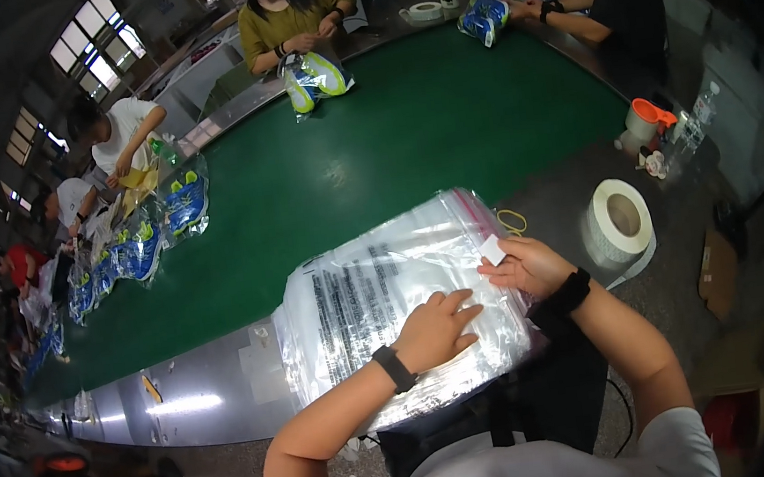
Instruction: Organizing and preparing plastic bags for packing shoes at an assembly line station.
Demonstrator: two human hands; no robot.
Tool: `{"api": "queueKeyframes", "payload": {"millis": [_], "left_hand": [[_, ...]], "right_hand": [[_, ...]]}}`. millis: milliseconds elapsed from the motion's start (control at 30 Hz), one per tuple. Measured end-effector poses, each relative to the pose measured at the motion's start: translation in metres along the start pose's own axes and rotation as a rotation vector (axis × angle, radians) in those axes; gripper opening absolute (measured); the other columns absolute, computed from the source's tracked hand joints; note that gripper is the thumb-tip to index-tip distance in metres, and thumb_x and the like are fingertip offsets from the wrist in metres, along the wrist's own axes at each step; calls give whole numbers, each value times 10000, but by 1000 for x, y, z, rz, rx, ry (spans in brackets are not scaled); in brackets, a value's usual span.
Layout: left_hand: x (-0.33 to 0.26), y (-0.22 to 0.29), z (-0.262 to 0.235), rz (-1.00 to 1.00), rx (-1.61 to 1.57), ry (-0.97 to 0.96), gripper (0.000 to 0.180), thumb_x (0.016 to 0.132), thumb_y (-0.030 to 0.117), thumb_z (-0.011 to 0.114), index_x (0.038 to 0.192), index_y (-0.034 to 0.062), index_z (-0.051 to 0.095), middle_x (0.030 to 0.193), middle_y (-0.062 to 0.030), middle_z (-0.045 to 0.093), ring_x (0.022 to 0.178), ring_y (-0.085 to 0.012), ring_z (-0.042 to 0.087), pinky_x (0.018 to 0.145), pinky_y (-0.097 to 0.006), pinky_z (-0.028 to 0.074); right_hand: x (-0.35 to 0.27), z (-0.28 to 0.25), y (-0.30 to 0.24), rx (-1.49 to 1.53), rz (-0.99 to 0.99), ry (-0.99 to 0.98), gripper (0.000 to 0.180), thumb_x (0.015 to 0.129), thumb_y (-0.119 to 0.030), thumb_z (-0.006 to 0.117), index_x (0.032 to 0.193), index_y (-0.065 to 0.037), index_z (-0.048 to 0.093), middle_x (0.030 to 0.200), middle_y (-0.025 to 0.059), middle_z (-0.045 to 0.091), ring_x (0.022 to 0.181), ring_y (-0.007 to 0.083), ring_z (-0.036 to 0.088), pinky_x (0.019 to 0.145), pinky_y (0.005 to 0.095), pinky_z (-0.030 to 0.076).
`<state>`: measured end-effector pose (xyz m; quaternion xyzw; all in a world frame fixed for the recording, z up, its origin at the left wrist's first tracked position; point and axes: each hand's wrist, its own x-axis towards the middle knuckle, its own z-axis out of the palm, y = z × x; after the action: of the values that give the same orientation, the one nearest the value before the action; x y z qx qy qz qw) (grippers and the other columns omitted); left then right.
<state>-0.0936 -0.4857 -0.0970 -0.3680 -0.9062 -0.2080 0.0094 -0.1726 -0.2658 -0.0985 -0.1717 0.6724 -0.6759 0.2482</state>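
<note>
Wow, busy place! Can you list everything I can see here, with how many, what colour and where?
clear plastic bags: one stack, clear with black print and a red zip strip, in front of the person
small label: one, white, at the right fingertips
label roll: one, white, right of the stack
rubber band: one, yellow, beside the stack
conveyor belt: one, green, running through the middle
bagged shoes: several, blue and yellow-green, along the belt's left side and far end
tape roll: one, white, far end
cup: one, white with orange lid, right
co-workers: at least four, around the belt
left hand: flat on the stack
right hand: pinching the label
</note>
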Motion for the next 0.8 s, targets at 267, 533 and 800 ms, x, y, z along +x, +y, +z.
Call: {"api": "queueKeyframes", "payload": {"millis": [267, 533, 800], "left_hand": [[60, -4, -7, -536, 14, -198, 430, 810, 449, 559, 927, 42, 631, 814, -135, 634, 730, -315, 619, 645, -399, 494], [57, -29, 16, -566, 64, -223, 370, 817, 427, 521, 785, 90, 670, 752, -120, 645, 751, -284, 628, 637, -393, 486], [45, -21, 6, -633, -40, -19, 419, 819, 427, 525, 738, 33, 640, 682, -146, 637, 632, -297, 623, 585, -393, 483]], "right_hand": [[1, 5, 19, 741, 285, 194, 449, 931, -348, 447, 1034, 88, 423, 1003, 205, 517, 1016, 330, 557, 828, 408, 483], [-2, 15, 17, 753, 267, 215, 463, 928, -355, 451, 1019, 98, 413, 1035, 230, 474, 1062, 325, 510, 886, 404, 455], [-6, 6, 21, 705, 244, 163, 431, 928, -364, 446, 990, 63, 447, 970, 192, 510, 979, 286, 553, 874, 385, 459]]}}
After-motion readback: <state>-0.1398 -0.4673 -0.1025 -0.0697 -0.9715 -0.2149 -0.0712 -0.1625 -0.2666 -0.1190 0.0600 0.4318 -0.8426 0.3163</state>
